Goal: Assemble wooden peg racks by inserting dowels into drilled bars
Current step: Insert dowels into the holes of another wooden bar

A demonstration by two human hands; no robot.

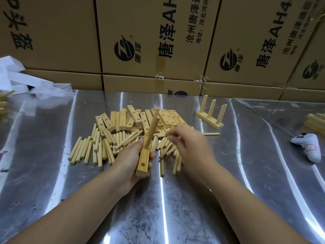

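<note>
One pale three-peg wooden rack (211, 108) stands finished far right; left hand (130, 159) grips a part-pegged pale drilled bar (143, 160), blurred right hand (191, 147) grip unclear.

A: Where does the single view sit?
B: On the person's head. It looks forward and down along both forearms onto the steel table (52, 173).
A: How near is it?
B: Close, at arm's reach. The left hand (130, 160), gripping a drilled bar (144, 155), and the blurred right hand (191, 147) sit at the centre of the frame.
A: And farther off?
B: The wide lens bends the table's edges and takes in the stacked cartons (154, 41) standing behind it, their print tilted by the angle.
</note>
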